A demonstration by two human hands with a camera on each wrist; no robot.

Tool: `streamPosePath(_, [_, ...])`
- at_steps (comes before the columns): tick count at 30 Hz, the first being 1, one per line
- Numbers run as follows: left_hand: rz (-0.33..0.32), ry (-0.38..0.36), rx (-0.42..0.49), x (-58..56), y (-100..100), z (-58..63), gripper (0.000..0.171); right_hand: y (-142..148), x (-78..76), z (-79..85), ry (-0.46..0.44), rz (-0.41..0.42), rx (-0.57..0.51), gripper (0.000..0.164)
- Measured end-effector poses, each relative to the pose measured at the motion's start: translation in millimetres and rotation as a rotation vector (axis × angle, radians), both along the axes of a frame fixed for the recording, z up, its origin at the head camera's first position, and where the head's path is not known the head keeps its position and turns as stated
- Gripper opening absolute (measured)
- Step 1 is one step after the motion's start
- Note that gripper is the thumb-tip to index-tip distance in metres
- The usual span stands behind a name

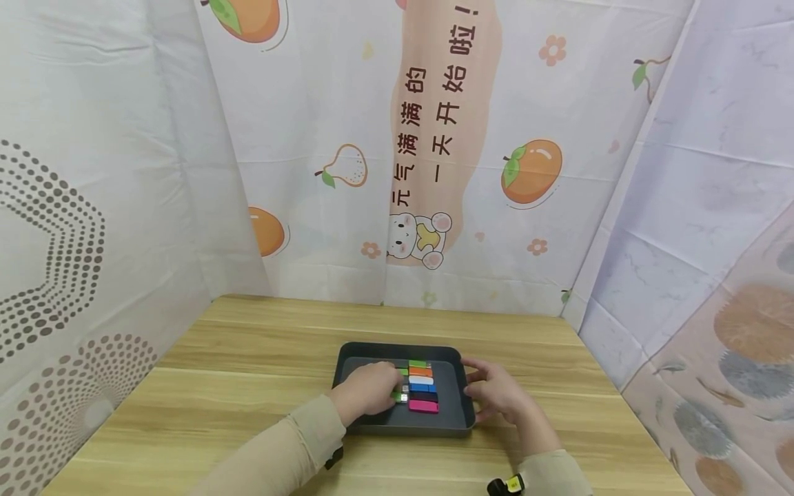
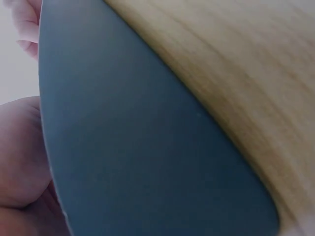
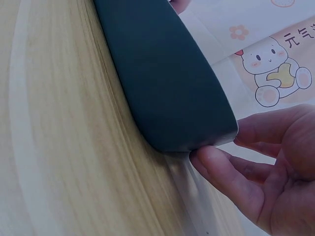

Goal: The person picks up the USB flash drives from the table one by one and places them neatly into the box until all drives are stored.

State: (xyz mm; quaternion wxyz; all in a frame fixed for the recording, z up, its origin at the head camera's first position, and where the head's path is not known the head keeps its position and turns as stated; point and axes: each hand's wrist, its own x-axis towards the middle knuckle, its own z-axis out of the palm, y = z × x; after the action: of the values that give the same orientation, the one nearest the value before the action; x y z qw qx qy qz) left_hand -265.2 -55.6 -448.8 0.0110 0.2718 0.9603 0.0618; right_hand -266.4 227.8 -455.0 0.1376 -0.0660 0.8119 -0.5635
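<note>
A dark grey tray [image 1: 455, 386] sits on the wooden table, holding a column of USB flash drives in green, orange, white, blue, black and pink; the pink flash drive [image 1: 424, 406] is nearest me. More drives, some green with metal plugs, lie just left of that column. My left hand [image 1: 371, 388] reaches over the tray's left part, its fingertips down among these drives. Whether they pinch one is hidden, and the tray's wall [image 2: 133, 123] blocks them in the left wrist view. Spread along the tray's right side, my right hand [image 3: 275, 172] touches the outer wall with its thumb and fingers.
The wooden table [image 1: 260, 372] extends around the tray. A printed curtain [image 1: 310, 227] hangs behind its far edge, with more cloth [image 1: 713, 241] along the right and on the left.
</note>
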Motion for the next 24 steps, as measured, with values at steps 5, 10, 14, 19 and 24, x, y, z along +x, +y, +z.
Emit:
streamPosePath(5, [-0.002,0.008,-0.014,2.3,1.2,2.2,0.013,-0.4,0.5,0.0,0.001,-0.006,0.004,0.068])
streamPosePath(10, [0.004,0.005,-0.018,2.6,1.8,1.8,0.013,-0.4,0.0,0.0,0.005,-0.010,0.012,0.068])
streamPosePath(14, [0.004,0.014,-0.018,2.4,1.8,0.5,0.014,-0.7,-0.8,0.3,0.000,-0.010,0.013,0.067])
streamPosePath(19, [0.002,0.025,-0.015,1.8,1.4,-0.4,0.015,0.4,-1.9,-0.9,0.006,0.007,0.006,0.067])
streamPosePath(24, [0.001,0.028,0.016,0.8,-1.1,0.6,0.017,1.0,-1.5,-1.2,0.009,-0.006,0.018,0.065])
